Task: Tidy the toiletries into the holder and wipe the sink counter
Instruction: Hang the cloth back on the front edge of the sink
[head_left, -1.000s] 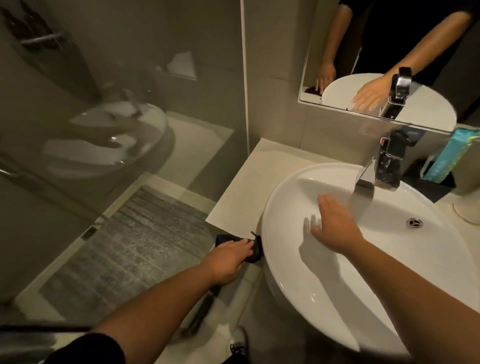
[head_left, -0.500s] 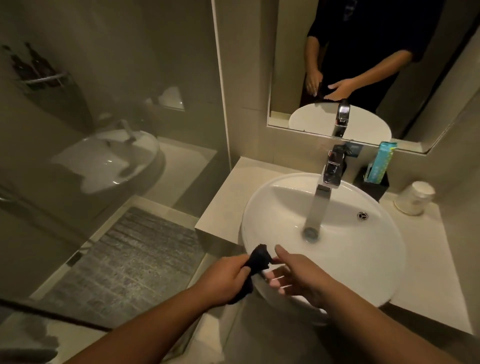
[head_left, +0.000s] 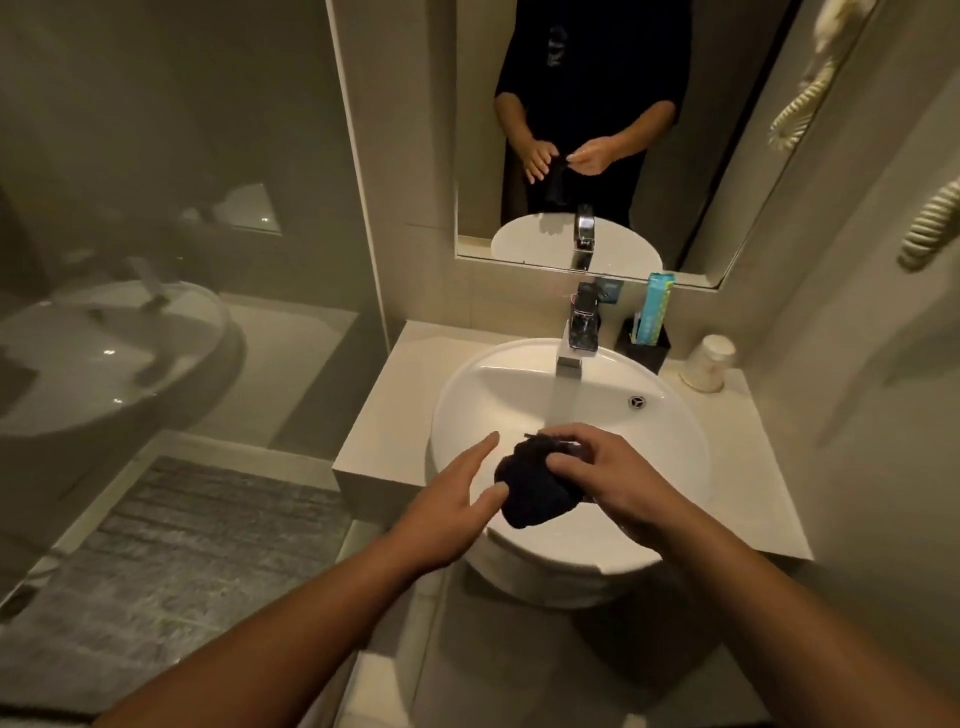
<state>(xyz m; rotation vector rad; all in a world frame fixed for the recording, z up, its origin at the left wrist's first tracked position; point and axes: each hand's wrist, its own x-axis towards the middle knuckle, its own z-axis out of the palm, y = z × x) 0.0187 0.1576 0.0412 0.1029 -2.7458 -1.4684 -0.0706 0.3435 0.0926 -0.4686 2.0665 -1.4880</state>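
A dark bunched cloth (head_left: 535, 491) hangs over the front of the round white sink basin (head_left: 670, 447). My right hand (head_left: 608, 475) is closed around the cloth's upper right side. My left hand (head_left: 457, 499) is spread open beside it, thumb touching the cloth's left edge. A black holder (head_left: 647, 351) stands at the back of the pale counter (head_left: 384, 415), right of the chrome faucet (head_left: 582, 327), with a teal tube (head_left: 655, 306) upright in it. A white cup (head_left: 709, 362), upside down, sits on the counter right of the holder.
A wall mirror (head_left: 587, 130) above the sink reflects a person's dark-clothed torso and hands. A glass shower partition (head_left: 156, 260) stands to the left, with a grey floor mat (head_left: 171, 561) below. A coiled cord (head_left: 930, 223) hangs on the right wall.
The cloth left the counter's front left corner and now sits over the basin, passing from my left hand into my right. The camera pulled back and upward, showing the whole sink.
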